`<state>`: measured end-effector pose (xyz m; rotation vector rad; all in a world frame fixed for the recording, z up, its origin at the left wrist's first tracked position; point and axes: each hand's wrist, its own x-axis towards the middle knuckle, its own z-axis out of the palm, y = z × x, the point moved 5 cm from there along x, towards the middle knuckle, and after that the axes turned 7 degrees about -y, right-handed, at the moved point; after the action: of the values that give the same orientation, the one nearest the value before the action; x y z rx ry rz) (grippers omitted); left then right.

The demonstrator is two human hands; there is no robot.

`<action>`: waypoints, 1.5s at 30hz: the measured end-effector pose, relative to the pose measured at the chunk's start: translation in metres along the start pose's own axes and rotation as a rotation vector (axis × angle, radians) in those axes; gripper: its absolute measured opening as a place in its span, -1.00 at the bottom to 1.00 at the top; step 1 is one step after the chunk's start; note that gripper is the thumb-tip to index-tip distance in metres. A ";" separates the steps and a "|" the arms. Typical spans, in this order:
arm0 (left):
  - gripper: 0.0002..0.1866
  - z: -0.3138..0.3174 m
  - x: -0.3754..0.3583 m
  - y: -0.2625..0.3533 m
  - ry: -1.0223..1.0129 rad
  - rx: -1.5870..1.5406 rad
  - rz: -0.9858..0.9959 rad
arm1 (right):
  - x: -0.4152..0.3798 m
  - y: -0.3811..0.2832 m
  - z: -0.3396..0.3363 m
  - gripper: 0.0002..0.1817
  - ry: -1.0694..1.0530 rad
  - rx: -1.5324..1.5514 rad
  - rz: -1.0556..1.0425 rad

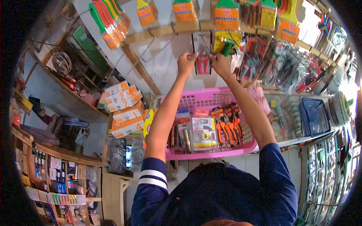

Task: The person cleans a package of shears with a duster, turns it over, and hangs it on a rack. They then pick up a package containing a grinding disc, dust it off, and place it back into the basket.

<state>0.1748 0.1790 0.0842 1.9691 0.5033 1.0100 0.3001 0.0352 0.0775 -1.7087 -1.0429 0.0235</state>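
A packaged pair of red-handled pruning shears (203, 64) on a dark-edged card is held upright against the white wall, just below a metal hook rail. My left hand (186, 64) pinches the card's left edge, fingers closed. On the opposite edge, my right hand (221, 64) is also closed on the card. Right beside it hangs a green spray nozzle (227, 46) on a yellow card. Beneath my arms sits a pink plastic basket (211, 153) with several orange-handled tools (228, 132), a yellow-and-white blister pack (204, 132) and other packed goods.
Paint brushes (226, 17) in orange sleeves hang along the wooden rail (162, 34). Bare hooks (151, 33) stick out at left. Orange-and-white boxes (126, 113) are stacked left of the basket. A glass counter with a blue basket (315, 116) lies to the right.
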 end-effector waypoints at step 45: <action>-0.46 -0.067 -0.233 0.027 -1.018 0.413 -0.157 | -0.196 -0.015 0.026 -0.54 -1.251 -0.168 -0.096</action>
<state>-0.0180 0.0441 0.0191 2.4334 0.2729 -0.2829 0.1577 -0.0701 -0.0111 -1.7399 -2.0486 1.0778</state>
